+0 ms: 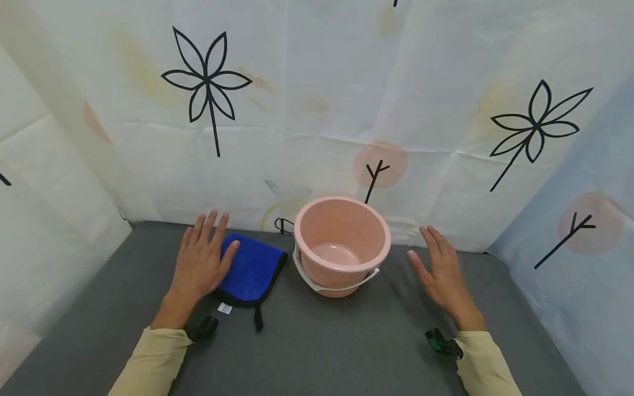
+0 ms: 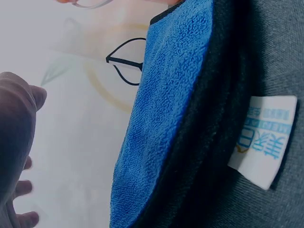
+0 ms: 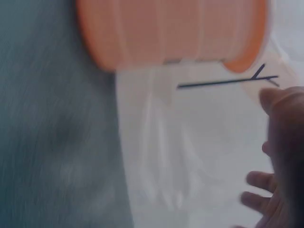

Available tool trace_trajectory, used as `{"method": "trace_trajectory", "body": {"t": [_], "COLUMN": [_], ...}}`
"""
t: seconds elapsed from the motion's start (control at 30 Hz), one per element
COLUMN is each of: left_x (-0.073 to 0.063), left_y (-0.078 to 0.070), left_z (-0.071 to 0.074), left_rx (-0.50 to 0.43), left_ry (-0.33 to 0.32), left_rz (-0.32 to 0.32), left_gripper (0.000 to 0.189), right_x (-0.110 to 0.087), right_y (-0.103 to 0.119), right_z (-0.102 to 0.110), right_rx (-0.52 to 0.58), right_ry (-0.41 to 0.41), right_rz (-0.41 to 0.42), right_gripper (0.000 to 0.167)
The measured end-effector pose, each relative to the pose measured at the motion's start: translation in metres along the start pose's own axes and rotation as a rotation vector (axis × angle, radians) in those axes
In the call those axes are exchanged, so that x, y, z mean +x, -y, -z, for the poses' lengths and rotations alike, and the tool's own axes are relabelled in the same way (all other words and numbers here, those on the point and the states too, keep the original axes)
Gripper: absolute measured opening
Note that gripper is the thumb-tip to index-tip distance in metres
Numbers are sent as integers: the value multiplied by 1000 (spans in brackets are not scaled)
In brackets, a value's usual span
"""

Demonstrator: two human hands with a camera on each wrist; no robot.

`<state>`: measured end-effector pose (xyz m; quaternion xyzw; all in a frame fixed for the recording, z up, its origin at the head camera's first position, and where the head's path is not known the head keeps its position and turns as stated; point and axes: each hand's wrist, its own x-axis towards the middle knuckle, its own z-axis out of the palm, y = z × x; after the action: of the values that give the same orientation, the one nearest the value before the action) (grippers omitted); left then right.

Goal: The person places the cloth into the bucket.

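A pink bucket (image 1: 337, 280) stands upright on the grey table, its white handle (image 1: 317, 287) lowered against the front. Left of it lies a folded blue cloth (image 1: 255, 269) with black edging, a black loop and a white tag (image 2: 266, 137). My left hand (image 1: 200, 267) hovers by the cloth's left side, fingers straight and spread, overlapping its edge in the head view. To the right of the bucket, my right hand (image 1: 443, 275) is held apart from it with fingers extended and nothing in them. The right wrist view shows the bucket's side (image 3: 171, 33), blurred.
A white sheet (image 1: 317, 110) printed with plants hangs behind the grey table (image 1: 327, 352) and along both sides. Each wrist wears a dark band mount, one at the left wrist (image 1: 202, 329) and one at the right wrist (image 1: 443, 344).
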<state>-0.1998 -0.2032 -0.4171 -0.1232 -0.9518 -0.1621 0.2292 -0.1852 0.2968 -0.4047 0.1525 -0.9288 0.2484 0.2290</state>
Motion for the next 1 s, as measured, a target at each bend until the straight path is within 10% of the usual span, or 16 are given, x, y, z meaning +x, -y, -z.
{"method": "trace_trajectory", "body": {"t": [0.4, 1.0], "left_x": [-1, -4], "left_y": [5, 27], "left_z": [2, -6], "left_rx": [-77, -360], "left_ry": [73, 359], "left_rz": [71, 304], "left_gripper": [65, 78], "right_x": [24, 33], "right_y": [39, 56], "right_z": [-4, -22], "right_rx": [684, 809], "right_ry": [122, 259], "right_rz": [-71, -109], "right_gripper": [61, 77]}}
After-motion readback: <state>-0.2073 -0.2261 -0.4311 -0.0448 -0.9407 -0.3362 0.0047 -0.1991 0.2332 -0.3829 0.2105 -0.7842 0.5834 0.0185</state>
